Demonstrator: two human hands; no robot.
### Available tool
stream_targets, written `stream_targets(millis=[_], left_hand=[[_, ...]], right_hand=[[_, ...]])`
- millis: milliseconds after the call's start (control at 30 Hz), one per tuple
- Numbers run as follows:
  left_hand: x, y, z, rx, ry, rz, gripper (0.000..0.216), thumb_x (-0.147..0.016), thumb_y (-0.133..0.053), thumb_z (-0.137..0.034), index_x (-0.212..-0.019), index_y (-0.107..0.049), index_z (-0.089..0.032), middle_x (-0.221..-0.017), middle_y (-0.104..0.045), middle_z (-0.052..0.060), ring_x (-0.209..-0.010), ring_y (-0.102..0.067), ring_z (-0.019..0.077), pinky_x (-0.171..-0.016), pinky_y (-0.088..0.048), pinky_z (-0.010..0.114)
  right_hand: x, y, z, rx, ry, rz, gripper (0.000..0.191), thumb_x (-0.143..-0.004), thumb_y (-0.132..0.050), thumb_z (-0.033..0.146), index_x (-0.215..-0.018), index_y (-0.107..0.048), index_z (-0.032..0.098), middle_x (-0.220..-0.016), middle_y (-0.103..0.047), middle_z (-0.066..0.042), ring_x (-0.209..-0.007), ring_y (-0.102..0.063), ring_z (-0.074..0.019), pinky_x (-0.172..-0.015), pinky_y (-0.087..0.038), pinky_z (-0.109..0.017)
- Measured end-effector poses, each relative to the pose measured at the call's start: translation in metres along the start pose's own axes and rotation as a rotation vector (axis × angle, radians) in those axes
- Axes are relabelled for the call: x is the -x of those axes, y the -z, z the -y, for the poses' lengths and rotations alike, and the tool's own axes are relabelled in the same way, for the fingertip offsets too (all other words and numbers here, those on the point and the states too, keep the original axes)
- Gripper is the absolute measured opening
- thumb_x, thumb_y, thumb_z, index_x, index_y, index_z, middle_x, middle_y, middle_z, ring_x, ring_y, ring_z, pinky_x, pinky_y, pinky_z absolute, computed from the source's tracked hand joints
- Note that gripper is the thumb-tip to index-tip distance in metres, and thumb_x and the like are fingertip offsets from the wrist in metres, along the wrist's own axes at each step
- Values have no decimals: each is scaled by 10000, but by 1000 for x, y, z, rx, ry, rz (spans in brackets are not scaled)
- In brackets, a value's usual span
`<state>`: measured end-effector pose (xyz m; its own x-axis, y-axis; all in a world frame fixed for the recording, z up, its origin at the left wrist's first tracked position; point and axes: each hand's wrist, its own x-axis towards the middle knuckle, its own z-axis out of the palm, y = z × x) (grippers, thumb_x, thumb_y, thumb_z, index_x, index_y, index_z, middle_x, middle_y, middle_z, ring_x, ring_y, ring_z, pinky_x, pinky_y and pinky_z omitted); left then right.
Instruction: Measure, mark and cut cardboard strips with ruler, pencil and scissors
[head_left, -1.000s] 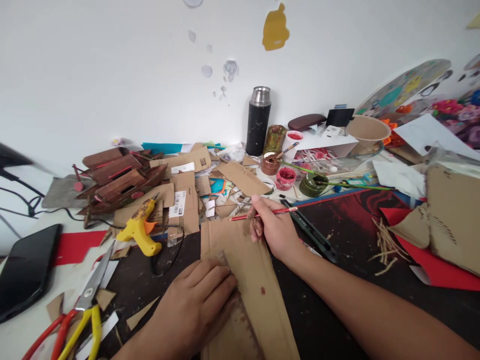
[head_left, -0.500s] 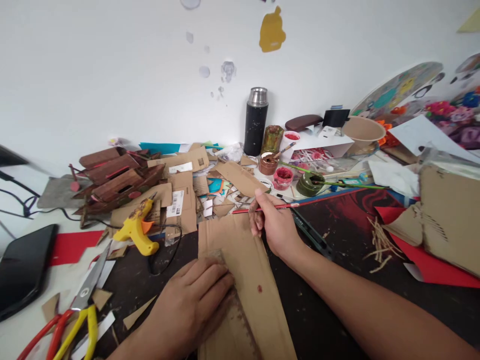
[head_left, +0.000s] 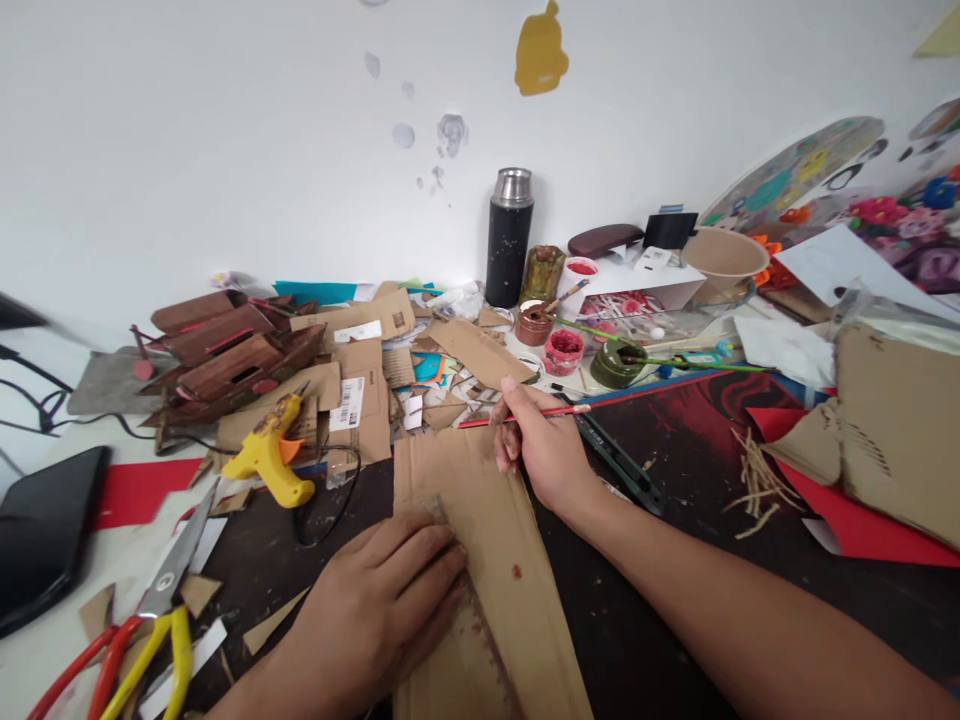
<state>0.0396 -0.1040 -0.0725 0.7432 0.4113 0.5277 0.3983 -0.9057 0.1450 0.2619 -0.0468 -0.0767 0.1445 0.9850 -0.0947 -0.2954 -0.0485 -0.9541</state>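
Observation:
A long strip of brown cardboard (head_left: 501,545) lies on the dark table in front of me. My left hand (head_left: 382,610) presses flat on its left side, fingers stretched out, over a brown-painted patch. My right hand (head_left: 541,448) rests at the strip's far right edge, closed around a thin red paintbrush (head_left: 555,411) that points left over the cardboard scraps. A small red spot marks the strip's middle.
A yellow glue gun (head_left: 268,458) and red-and-yellow scissors (head_left: 154,620) lie to the left. Paint pots (head_left: 562,350), a black flask (head_left: 508,238) and a paper bowl (head_left: 724,255) stand at the back. A brown cardboard model (head_left: 225,355) sits back left, a dark ruler (head_left: 619,462) beside my right hand.
My right hand with the brush has shifted slightly left and away along the cardboard's top edge. The left hand has stayed pressed on the strip.

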Motion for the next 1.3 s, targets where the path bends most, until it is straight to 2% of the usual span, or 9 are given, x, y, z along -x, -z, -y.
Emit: stream_targets(millis=[300, 600, 1300], left_hand=[[0, -2, 1, -37, 16, 24, 224, -1146, -518, -233, -1200, -729, -176, -1166, -848, 57, -1112, -805, 268, -904, -671, 396], [4, -7, 4, -27, 55, 68, 213, -1137, -529, -234, -1247, -700, -171, -1274, -823, 107, -1266, -761, 309, -994, -666, 448], [6, -8, 4, 8, 86, 67, 203, -1122, -539, -202, -1232, -707, -171, -1282, -806, 119, -1265, -745, 296, -1013, -639, 442]], right_hand=[[0, 0, -1, 7, 17, 7, 595, -901, -735, 757, -688, -635, 210, -384, -455, 80, -312, -514, -110, -343, -297, -193], [1, 0, 1, 28, 16, 9, 632, -887, -729, 803, -690, -640, 209, -378, -454, 78, -313, -519, -114, -351, -304, -196], [4, -1, 5, 100, 27, 24, 641, -912, -674, 825, -702, -631, 221, -398, -453, 75, -339, -525, -127, -380, -334, -225]])
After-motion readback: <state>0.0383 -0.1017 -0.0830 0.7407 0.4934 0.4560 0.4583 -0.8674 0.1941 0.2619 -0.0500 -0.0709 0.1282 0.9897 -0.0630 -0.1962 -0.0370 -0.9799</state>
